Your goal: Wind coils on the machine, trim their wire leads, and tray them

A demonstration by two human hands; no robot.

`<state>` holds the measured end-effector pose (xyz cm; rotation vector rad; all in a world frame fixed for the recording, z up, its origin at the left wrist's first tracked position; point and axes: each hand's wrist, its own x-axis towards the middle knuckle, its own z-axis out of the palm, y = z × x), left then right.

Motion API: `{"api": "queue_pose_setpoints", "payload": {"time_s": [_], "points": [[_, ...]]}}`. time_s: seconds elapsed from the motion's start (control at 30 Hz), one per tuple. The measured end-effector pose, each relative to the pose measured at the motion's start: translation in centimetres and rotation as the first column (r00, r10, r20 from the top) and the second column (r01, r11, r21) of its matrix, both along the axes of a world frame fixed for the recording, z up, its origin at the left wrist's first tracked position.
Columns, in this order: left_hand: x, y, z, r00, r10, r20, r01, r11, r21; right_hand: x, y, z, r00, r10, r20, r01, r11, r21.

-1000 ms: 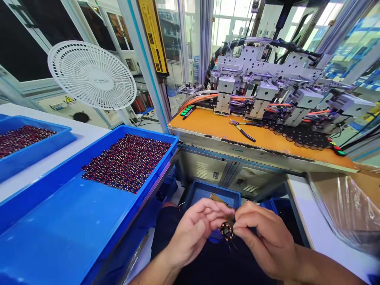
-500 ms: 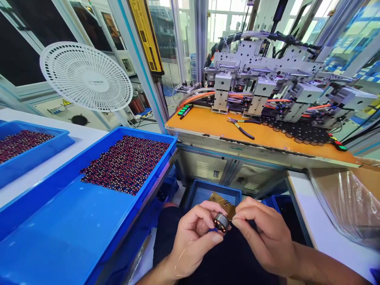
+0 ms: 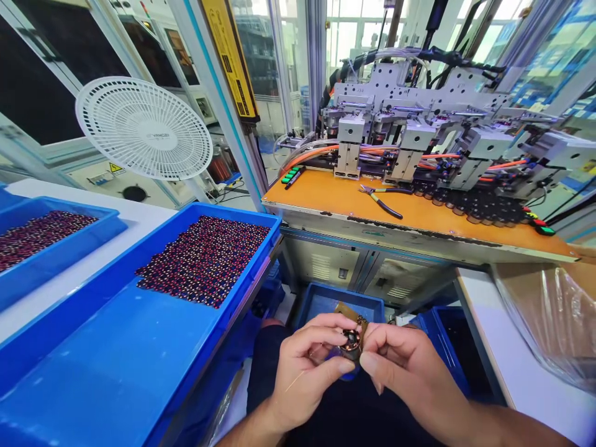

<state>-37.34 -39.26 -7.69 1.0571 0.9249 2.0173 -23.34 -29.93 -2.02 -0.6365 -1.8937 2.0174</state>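
Between the thumb and fingers of my left hand [image 3: 305, 369] is a small round motor stator [image 3: 351, 341], dark on the outside with copper windings showing on top. A thin copper-coloured wire [image 3: 294, 380] lies across the back of that hand. My right hand [image 3: 414, 372] is closed in a pinch at the stator's right side, its fingertips touching or very close to it. What those fingers grip, if anything, is too small and hidden to make out. Both hands are above my dark-clothed lap.
A large blue tray [image 3: 107, 360] at left holds many small round dark parts [image 3: 205, 261]; another blue tray [image 3: 56, 245] stands beyond it. Pliers [image 3: 384, 202] lie on the orange bench [image 3: 321, 195] before a machine [image 3: 419, 136]. A blue bin [image 3: 316, 301] sits below; clear plastic [image 3: 549, 316] lies right.
The stator has turned so its copper-wound face points more upward. My right hand has come in closer against its side. The view has shifted slightly.
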Motion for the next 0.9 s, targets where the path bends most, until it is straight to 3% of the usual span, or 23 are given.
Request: {"api": "queue_pose_setpoints", "payload": {"time_s": [0.13,0.3,0.37,0.43,0.47,0.5,0.53,0.57,0.6,0.63,0.67,0.7,0.77,0.83,0.9], "points": [[0.0,0.2,-0.1,0.998,-0.031,0.049,0.030,0.999,0.022,-0.2,0.3,-0.5,1.000,0.016,0.021,-0.013,0.993,-0.120],[0.2,0.2,0.1,0.990,-0.076,0.118,0.075,0.997,0.016,-0.5,0.4,-1.8,0.986,0.115,-0.117,-0.131,0.980,-0.149],[0.4,0.5,0.2,0.975,-0.094,0.204,0.096,0.995,-0.001,-0.7,0.3,-2.3,0.979,0.099,-0.178,-0.116,0.989,-0.088],[0.4,1.0,0.0,0.932,-0.063,0.356,0.095,0.993,-0.075,-0.9,0.5,-2.5,0.967,0.038,-0.252,-0.005,0.992,0.127],[0.4,1.2,-0.2,0.902,-0.024,0.430,0.093,0.986,-0.141,-1.0,0.7,-2.5,0.954,0.004,-0.299,0.091,0.949,0.301],[0.4,1.4,-0.5,0.876,0.029,0.481,0.088,0.972,-0.219,-1.0,0.9,-2.5,0.937,-0.022,-0.349,0.204,0.847,0.492],[0.4,1.5,-0.8,0.867,0.097,0.488,0.064,0.951,-0.302,-1.0,1.3,-2.6,0.919,-0.041,-0.391,0.314,0.675,0.668],[0.5,1.4,-1.1,0.881,0.166,0.443,0.014,0.927,-0.374,-1.0,1.7,-2.7,0.906,-0.051,-0.421,0.394,0.467,0.792],[0.5,1.2,-1.3,0.911,0.228,0.343,-0.069,0.905,-0.419,-1.0,2.2,-2.9,0.897,-0.058,-0.439,0.437,0.271,0.858],[0.6,0.9,-1.3,0.940,0.280,0.197,-0.177,0.890,-0.421,-0.9,2.6,-3.2,0.893,-0.059,-0.446,0.450,0.122,0.885],[0.8,0.4,-1.2,0.948,0.319,0.022,-0.288,0.882,-0.373,-0.8,3.0,-3.6,0.893,-0.050,-0.447,0.448,0.025,0.893],[0.9,0.0,-1.0,0.926,0.346,-0.152,-0.376,0.881,-0.287,-0.7,3.4,-4.1,0.897,-0.031,-0.441,0.440,-0.029,0.897],[1.2,-0.8,-0.1,0.837,0.365,-0.407,-0.442,0.890,-0.112,-0.4,3.8,-4.9,0.901,0.035,-0.432,0.433,-0.064,0.899],[1.4,-1.1,1.0,0.771,0.365,-0.521,-0.446,0.894,-0.034,0.0,3.8,-5.5,0.901,0.098,-0.424,0.432,-0.104,0.896],[1.4,-0.9,1.9,0.751,0.356,-0.556,-0.450,0.892,-0.036,0.3,3.7,-5.7,0.897,0.146,-0.418,0.437,-0.137,0.889]]}}
